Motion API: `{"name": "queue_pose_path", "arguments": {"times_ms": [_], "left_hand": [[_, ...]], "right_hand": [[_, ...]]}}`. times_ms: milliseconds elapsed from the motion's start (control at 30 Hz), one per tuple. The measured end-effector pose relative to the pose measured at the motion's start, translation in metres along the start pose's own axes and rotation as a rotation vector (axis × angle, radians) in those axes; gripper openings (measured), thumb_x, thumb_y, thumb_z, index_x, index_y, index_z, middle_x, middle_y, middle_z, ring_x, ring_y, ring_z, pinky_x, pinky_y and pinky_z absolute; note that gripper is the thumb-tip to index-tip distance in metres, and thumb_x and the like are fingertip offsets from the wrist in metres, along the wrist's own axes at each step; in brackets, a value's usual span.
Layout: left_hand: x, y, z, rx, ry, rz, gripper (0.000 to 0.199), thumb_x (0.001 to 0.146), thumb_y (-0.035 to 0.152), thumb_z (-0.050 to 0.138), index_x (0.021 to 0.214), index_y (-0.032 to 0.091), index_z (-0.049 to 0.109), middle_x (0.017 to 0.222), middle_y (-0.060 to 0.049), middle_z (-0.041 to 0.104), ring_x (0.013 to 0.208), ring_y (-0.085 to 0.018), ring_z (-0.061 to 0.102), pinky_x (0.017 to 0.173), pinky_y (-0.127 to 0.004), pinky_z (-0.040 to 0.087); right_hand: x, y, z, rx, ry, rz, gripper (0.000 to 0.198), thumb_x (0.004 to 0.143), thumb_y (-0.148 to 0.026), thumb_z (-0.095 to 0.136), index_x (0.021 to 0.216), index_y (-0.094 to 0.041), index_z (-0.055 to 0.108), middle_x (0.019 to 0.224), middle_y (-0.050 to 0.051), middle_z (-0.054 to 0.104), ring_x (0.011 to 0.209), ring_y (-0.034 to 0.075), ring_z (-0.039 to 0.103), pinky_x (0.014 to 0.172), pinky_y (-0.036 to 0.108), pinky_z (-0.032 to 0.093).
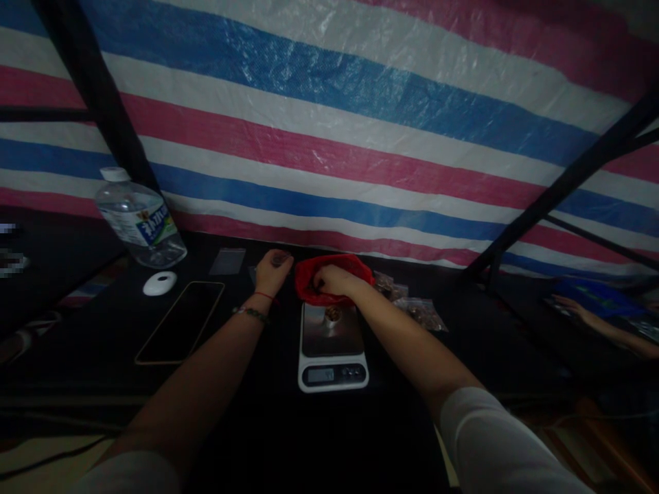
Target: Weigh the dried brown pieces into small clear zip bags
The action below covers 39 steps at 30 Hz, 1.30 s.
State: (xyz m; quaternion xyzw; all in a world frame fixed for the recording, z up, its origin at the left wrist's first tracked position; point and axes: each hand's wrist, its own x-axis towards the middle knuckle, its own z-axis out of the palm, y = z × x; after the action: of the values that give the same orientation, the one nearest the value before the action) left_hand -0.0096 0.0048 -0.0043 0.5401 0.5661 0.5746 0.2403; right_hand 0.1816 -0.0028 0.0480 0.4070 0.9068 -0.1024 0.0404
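Observation:
My right hand (pixel 333 280) reaches into a red plastic bag (pixel 360 266) behind the scale; its fingers look bent together, and the tips are hidden. Left of the bag, my left hand (pixel 272 272) is closed, with something small and dark at its fingers that I cannot make out. A white kitchen scale (pixel 333 381) with a metal plate and a lit display sits in front of the bag. On its plate is a small white cup (pixel 332 320) holding small brown pieces. Several clear zip bags with brown contents (pixel 423 314) lie right of the bag.
A flat clear zip bag (pixel 227 261), a phone (pixel 181 322), a white oval case (pixel 159 283) and a large water bottle (pixel 141 223) are on the left. Black metal posts (pixel 106 89) and a striped sheet (pixel 329 151) stand behind. Another person's hand (pixel 576 310) is far right.

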Motion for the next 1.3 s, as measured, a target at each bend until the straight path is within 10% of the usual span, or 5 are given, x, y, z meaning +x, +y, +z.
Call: {"name": "queue_pose_path", "arguments": {"times_ms": [867,1300], "left_hand": [[0.004,-0.010,0.004,-0.050,0.006,-0.002,0.027,0.068,0.038,0.065,0.087,0.018,0.064,0.084,-0.005,0.068,0.079,-0.019,0.063,0.075,-0.030,0.049],[0.002,-0.004,0.003,-0.033,0.009,-0.009,0.025,0.070,0.036,0.063,0.087,0.017,0.064,0.085,-0.006,0.068,0.079,-0.018,0.062,0.074,-0.029,0.048]], "right_hand": [[-0.002,-0.005,-0.002,0.018,-0.048,0.057,0.029,0.075,-0.010,0.056,0.098,-0.016,0.073,0.091,0.006,0.074,0.076,0.016,0.065,0.066,0.021,0.043],[-0.069,-0.023,-0.038,0.090,0.264,-0.098,0.016,0.077,-0.012,0.061,0.088,-0.015,0.073,0.089,0.005,0.068,0.085,0.015,0.059,0.081,0.024,0.041]]}}
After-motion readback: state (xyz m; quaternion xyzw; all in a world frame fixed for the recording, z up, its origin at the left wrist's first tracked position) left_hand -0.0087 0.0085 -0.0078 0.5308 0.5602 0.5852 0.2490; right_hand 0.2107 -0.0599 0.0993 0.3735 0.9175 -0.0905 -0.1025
